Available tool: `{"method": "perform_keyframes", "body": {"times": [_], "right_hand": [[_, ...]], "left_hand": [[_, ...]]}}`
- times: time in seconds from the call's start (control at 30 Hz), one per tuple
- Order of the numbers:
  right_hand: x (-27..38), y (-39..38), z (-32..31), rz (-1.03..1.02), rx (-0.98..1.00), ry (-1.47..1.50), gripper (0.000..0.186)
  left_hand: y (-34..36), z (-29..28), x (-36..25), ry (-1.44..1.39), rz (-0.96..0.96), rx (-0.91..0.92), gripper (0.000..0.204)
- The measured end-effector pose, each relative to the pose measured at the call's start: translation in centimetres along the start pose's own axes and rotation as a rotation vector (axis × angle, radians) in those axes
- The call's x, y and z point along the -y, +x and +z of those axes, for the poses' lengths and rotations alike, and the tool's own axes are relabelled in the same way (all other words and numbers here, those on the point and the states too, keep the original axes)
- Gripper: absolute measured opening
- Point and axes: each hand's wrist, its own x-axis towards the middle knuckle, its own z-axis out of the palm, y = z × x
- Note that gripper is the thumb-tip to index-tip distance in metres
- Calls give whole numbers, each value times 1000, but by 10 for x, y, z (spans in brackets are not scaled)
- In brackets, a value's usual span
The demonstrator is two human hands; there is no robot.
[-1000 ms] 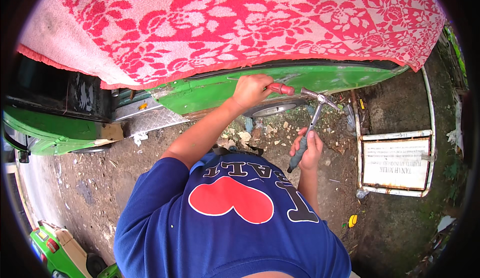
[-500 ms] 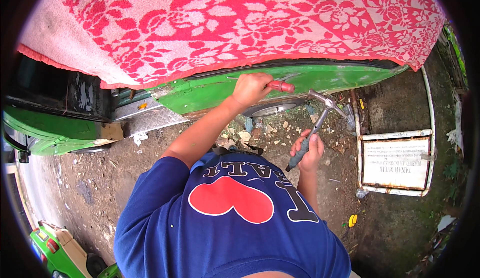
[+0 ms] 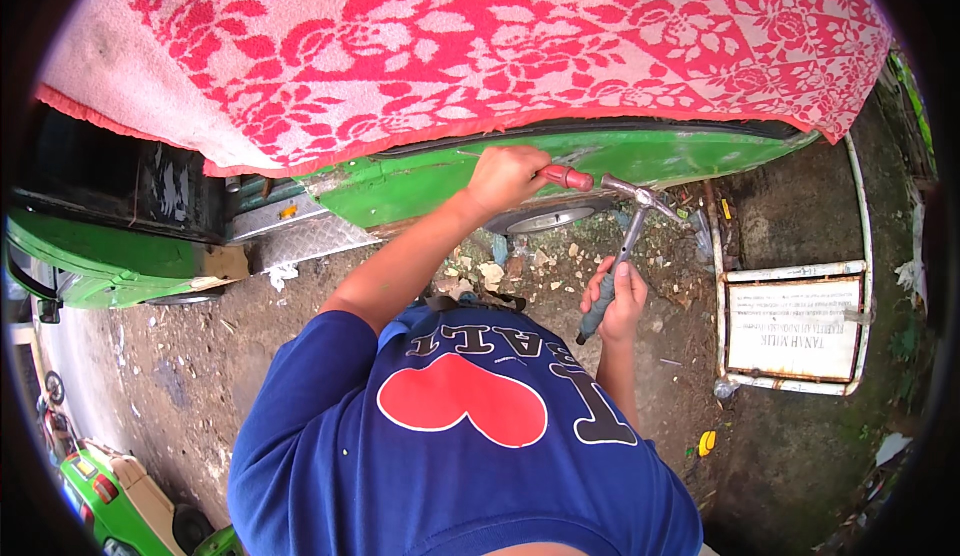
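Observation:
My left hand (image 3: 508, 178) is closed round a red-handled screwdriver (image 3: 568, 178), held against the green vehicle panel (image 3: 400, 191). The screwdriver lies nearly level; its thin shaft shows a little to the left of my fist, and its tip is hard to make out. In my right hand (image 3: 622, 301) is a hammer (image 3: 630, 231), gripped by its grey handle. The metal head is up, with one face very close to the butt of the screwdriver; whether they touch I cannot tell.
A red-and-white floral cloth (image 3: 480, 46) drapes over the vehicle. Below the panel are a wheel (image 3: 550, 219) and broken flakes (image 3: 490, 274) on the dirt ground. To the right stands a white metal-framed sign (image 3: 793, 324). A diamond-plate step (image 3: 305, 241) lies left.
The hammer head has moved left, up to the screwdriver's butt end. The screwdriver handle has tilted slightly, its butt a little lower. Both hands keep their grips.

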Motion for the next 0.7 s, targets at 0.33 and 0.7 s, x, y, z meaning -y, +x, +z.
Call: {"method": "perform_keyframes", "body": {"times": [0.33, 0.7], "right_hand": [[-2, -1, -4, 10, 0, -3, 38], [1, 1, -5, 12, -35, 28, 37]], "left_hand": [[0, 2, 2, -5, -75, -24, 12], [-1, 5, 2, 12, -58, -23, 12]]}}
